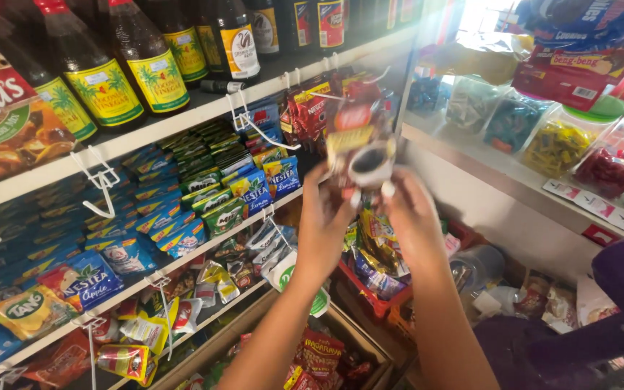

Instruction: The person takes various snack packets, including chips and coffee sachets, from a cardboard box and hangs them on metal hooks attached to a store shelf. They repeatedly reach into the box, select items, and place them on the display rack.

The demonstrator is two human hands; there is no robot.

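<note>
The left hand [324, 220] and the right hand [412, 217] are both reaching up in front of the shelves, fingers closed on the lower edge of a strip of red sachets [361, 141], one hand at each side of it. The strip is hanging between the shelf corner and the counter, and it is blurred, so its picture seems to be a dark cup, though that is hard to make out.

Around the hands, the white shelves [146, 133] are taking up the left half of the view. On the top one, dark bottles with yellow labels [142, 61] are standing in a row. Below them, blue and green drink sachets [182, 209] are lying stacked in rows. To the right, clear jars of sweets [565, 141] are sitting on the counter. Lower down, a red basket [370, 292] is holding small packets just under the hands.
</note>
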